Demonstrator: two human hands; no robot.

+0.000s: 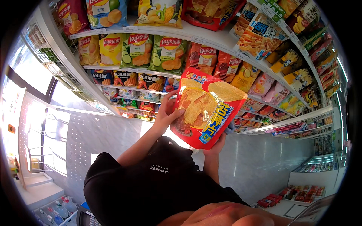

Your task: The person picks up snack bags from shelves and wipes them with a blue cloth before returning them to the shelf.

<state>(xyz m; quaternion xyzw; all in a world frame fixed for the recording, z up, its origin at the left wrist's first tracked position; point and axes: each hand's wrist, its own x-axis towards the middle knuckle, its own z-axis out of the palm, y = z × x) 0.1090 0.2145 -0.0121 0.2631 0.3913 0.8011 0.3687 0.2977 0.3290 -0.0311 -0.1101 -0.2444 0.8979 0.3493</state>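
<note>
A red snack bag [203, 109] with golden chips pictured on its front is held up before my chest, tilted, in front of the shelves. My left hand [165, 115] grips its left edge, the thumb lying over the front and the fingers behind. At the lower right corner, my right hand [215, 147] is closed on the same bag from below; most of its fingers are hidden behind it. A small bit of grey-blue material [229, 127] shows past the bag's right edge, too little of it to name.
A curved-looking white shelf unit [166, 29] full of chip bags stands ahead, with red bags [215, 11] on its upper tier. More snack shelves [320, 116] run along the right. Grey floor [256, 154] lies below. Bottles [62, 209] stand at the lower left.
</note>
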